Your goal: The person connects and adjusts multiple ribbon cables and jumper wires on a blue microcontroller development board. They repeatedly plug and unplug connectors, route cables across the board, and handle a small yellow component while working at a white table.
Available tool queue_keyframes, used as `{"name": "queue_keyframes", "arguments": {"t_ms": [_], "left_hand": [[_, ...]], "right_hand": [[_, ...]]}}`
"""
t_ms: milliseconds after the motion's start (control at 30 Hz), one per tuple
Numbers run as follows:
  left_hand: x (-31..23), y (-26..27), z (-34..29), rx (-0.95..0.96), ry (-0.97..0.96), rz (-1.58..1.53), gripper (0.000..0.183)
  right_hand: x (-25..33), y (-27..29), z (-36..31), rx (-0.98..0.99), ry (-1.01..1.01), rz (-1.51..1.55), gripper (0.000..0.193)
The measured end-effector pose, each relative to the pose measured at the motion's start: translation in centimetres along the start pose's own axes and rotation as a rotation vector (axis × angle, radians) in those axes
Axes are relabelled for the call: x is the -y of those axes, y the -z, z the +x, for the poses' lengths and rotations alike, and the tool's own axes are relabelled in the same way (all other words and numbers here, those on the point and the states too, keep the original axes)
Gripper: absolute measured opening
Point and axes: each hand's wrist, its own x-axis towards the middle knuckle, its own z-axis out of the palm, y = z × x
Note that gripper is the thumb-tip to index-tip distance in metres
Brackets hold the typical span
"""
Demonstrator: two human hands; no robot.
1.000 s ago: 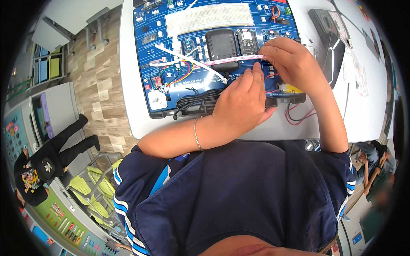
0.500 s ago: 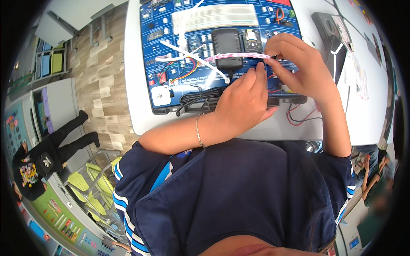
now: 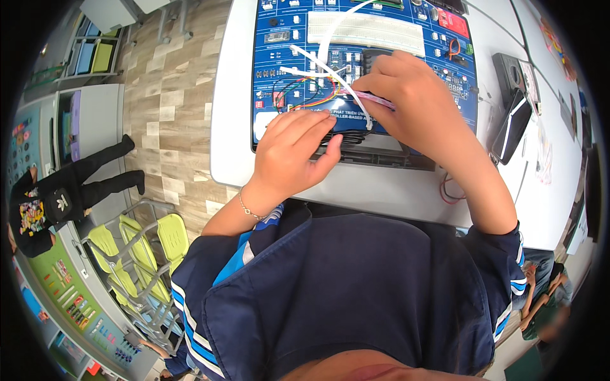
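A blue electronics trainer board [image 3: 460,89] lies in a dark case at the table's near edge. My right hand [image 3: 413,101] is over its middle, fingers curled in a pinch around a pink-and-white ribbon cable [image 3: 375,99]; the fingertips are partly hidden. Beneath these fingers, a black power adapter [image 3: 372,58] is largely covered. My left hand [image 3: 295,149] rests at the board's near left edge, fingers stretched and thumb apart, beside a coiled black cord [image 3: 349,136]. White cables [image 3: 327,68] cross the board near several thin coloured wires [image 3: 308,95].
A white breadboard [image 3: 365,32] fills the board's far middle. To the right, a black device [image 3: 508,73] and a dark pouch [image 3: 510,134] lie on the white table [image 3: 232,120]. Green chairs [image 3: 136,244] and a person in black [image 3: 60,203] are at left.
The view has shifted, so the board appears farther right. My left hand has moved left, away from the adapter. My right hand has moved left from the ribbon cable's right end, over the adapter.
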Motion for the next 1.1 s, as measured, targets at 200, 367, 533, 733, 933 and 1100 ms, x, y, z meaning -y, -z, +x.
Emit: {"name": "queue_keyframes", "arguments": {"t_ms": [200,367,533,733,933,1100], "left_hand": [[-0.2,-1.5,0.2,0.011,0.000,0.066,0.033],[-0.6,-1.6,0.2,0.012,0.043,0.068,0.035],[-0.6,-2.2,-0.1,-0.013,0.043,0.096,0.038],[-0.7,-2.5,0.1,-0.049,0.045,0.101,0.036],[-0.9,-2.4,0.3,-0.044,0.054,0.112,0.035],[-0.8,-2.7,0.1,-0.061,0.025,0.123,0.038]], "right_hand": [[0.4,-2.3,1.1,-0.027,0.037,-0.158,0.005],[0.7,-2.8,1.4,0.017,0.047,-0.239,0.005],[1.1,-3.3,1.7,0.000,0.132,-0.319,0.002],[0.7,-3.3,1.2,-0.039,0.117,-0.279,0.001],[0.9,-3.5,1.7,-0.047,0.128,-0.292,0.002],[0.8,-3.2,1.6,-0.053,0.128,-0.269,0.002]]}}
